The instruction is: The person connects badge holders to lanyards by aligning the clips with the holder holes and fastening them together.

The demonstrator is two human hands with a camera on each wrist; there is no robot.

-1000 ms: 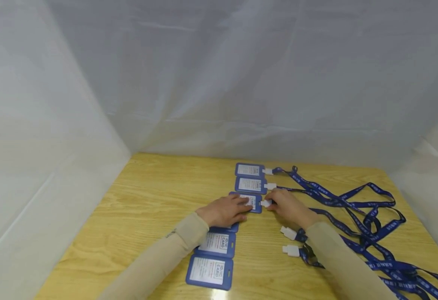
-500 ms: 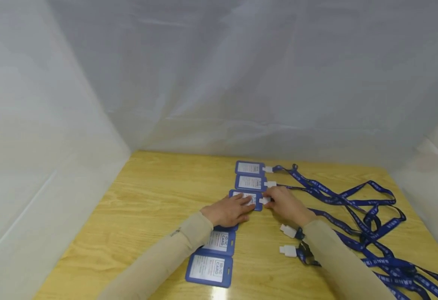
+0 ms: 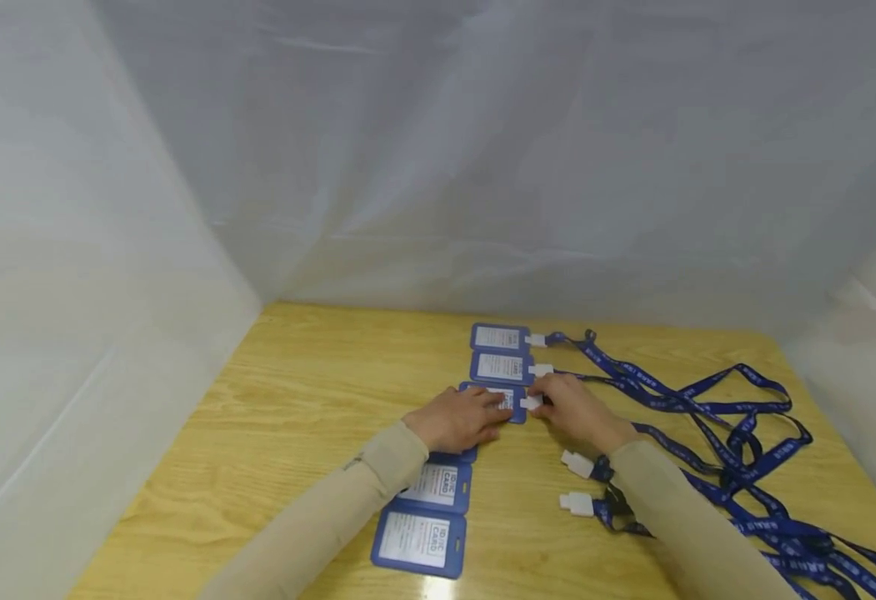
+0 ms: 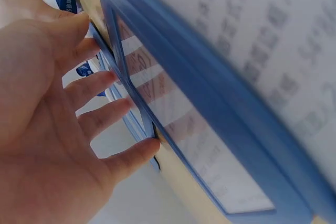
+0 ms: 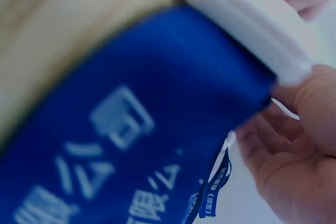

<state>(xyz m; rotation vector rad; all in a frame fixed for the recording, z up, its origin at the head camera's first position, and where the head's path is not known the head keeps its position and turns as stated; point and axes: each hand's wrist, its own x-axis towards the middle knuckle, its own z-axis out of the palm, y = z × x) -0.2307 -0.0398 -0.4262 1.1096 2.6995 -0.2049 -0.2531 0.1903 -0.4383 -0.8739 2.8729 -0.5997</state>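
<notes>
In the head view, my left hand [image 3: 458, 421] rests with its fingers extended on a blue ID badge holder [image 3: 518, 410], third from the back of a column. The left wrist view shows those fingers [image 4: 94, 121] spread, with the tips at the holders' edges. My right hand [image 3: 580, 412] pinches a white plastic clip [image 3: 532, 402] at that holder's slotted end. Close up in the right wrist view, the clip [image 5: 252, 24] joins a blue printed lanyard strap [image 5: 126, 93], with my thumb against it. The clip's tip overlaps the holder's slot end.
Behind, two badge holders [image 3: 501, 337] have clips at their slots, with lanyards [image 3: 655, 387] trailing right. Nearer lie more holders [image 3: 418, 540], one partly under my left hand. Two white clips [image 3: 577, 503] lie apart from any holder, beside tangled straps. White sheeting [image 3: 438, 167] encloses the wooden table [image 3: 317, 383].
Both hands stay at the third badge holder with only slight shifts. My left hand has slid a little to the right, and the right hand keeps its pinch on the clip.
</notes>
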